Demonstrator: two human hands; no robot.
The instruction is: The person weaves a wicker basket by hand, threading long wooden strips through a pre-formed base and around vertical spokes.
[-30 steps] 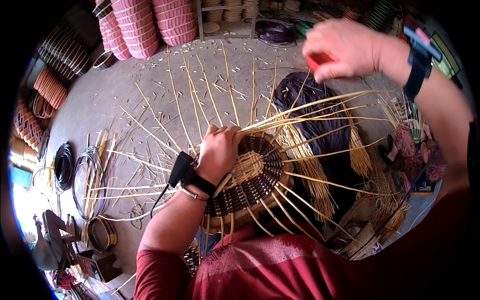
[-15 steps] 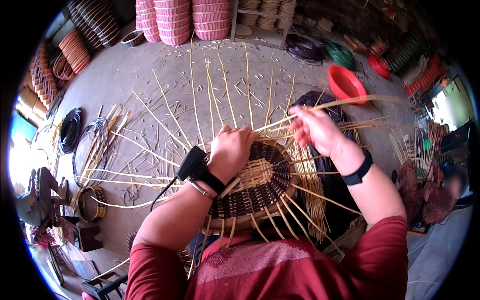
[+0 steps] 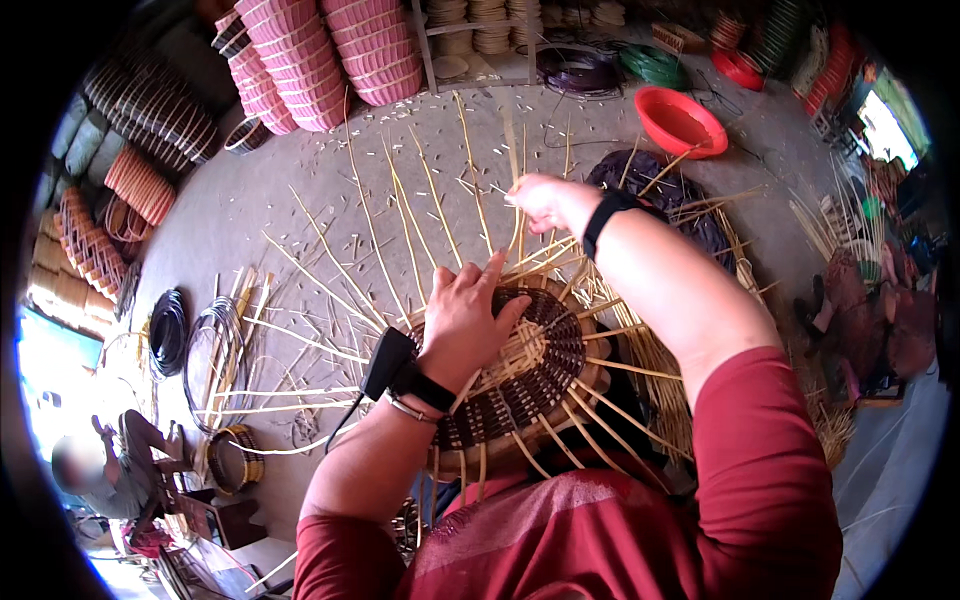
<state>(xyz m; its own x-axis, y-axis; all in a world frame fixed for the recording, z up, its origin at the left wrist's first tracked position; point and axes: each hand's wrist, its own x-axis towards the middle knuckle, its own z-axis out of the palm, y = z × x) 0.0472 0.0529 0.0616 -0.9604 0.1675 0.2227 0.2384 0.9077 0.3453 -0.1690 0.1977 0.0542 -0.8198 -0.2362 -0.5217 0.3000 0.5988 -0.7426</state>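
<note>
An oval brown-and-cream woven basket base lies before me on a round wooden block, pale stakes radiating from it. My left hand rests on its upper left part, fingers spread, index tip at the far rim. My right hand is raised just beyond that rim, fingers closed on a pale cane strip that runs upward. Behind and right of the base are a bundle of thin straw-coloured canes and a dark plastic bag; the base and my arm partly hide them.
Pink basket stacks and a shelf of pale discs stand at the back. A red basin sits beyond the bag. Dark coils and cane offcuts lie left on the floor. A co-worker sits lower left; another person is at the right.
My right hand has come from the upper right across to the far rim, drawing the cane strip upright. My left hand has loosened its fingers, index now extended along the rim.
</note>
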